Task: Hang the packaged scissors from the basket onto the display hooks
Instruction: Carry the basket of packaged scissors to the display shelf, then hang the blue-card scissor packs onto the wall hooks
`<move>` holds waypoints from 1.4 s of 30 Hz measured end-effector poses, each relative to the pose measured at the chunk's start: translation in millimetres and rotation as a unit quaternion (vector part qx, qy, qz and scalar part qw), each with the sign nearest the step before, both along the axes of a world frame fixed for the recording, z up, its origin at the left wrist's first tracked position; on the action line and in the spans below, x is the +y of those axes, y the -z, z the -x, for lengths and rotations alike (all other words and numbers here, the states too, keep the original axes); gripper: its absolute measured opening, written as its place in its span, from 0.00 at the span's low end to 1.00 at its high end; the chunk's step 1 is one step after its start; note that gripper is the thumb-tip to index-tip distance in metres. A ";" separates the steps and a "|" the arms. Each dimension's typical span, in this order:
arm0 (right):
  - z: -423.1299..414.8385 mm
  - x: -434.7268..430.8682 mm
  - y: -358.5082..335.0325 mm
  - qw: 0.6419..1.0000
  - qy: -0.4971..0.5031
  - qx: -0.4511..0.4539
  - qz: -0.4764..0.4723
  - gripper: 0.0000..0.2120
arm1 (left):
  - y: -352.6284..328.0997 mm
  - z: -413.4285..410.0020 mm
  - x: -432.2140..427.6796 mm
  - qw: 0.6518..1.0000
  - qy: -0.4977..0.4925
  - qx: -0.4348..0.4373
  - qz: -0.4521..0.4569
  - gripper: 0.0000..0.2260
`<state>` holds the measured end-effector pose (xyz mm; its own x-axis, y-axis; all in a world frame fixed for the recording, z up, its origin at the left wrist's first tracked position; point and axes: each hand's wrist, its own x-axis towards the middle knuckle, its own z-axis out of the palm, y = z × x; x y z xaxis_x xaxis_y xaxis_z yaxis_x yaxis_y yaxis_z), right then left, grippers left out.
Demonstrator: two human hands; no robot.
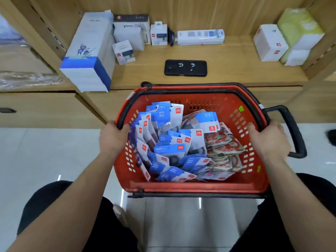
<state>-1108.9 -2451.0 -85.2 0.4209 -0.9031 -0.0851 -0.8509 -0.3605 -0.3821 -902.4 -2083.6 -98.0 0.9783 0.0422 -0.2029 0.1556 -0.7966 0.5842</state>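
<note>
A red plastic basket with black handles sits low in front of me, above a pale tiled floor. It is full of several packaged scissors with blue-and-white header cards, and a stack of red-handled ones on the right side. My left hand grips the basket's left rim, fingers curled over the edge. My right hand grips the right rim the same way. No display hooks are in view.
A wooden shelf runs behind the basket. On it lie a black phone, a tall blue-and-white box, several small white boxes and, at right, white and yellow boxes. My dark-trousered knees flank the floor below.
</note>
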 end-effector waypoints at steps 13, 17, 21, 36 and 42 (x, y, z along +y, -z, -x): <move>-0.1 91.7 -21.8 0.942 -0.326 -0.040 -0.072 0.20 | -43.5 64.1 -28.6 0.936 0.343 -0.034 -0.078 0.26; -0.8 104.7 -6.6 0.929 -0.340 -0.050 -0.135 0.22 | -37.9 67.6 -51.7 0.917 0.377 -0.012 -0.128 0.33; -15.6 104.0 16.0 0.926 -0.341 -0.062 -0.147 0.22 | -8.5 74.9 -50.7 0.931 0.347 -0.041 -0.107 0.27; -47.8 108.3 45.6 0.893 -0.347 -0.160 -0.239 0.07 | 21.5 62.3 -70.4 0.938 0.329 -0.062 -0.088 0.15; -48.5 113.1 37.0 0.907 -0.304 -0.176 -0.231 0.09 | 10.4 65.6 -74.0 0.965 0.258 -0.043 0.008 0.14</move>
<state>-1060.4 -2337.9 -122.3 0.9036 -0.3977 -0.1590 -0.3446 -0.4547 -0.8213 -968.1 -2157.6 -108.4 0.8817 -0.4571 -0.1167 -0.3090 -0.7464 0.5894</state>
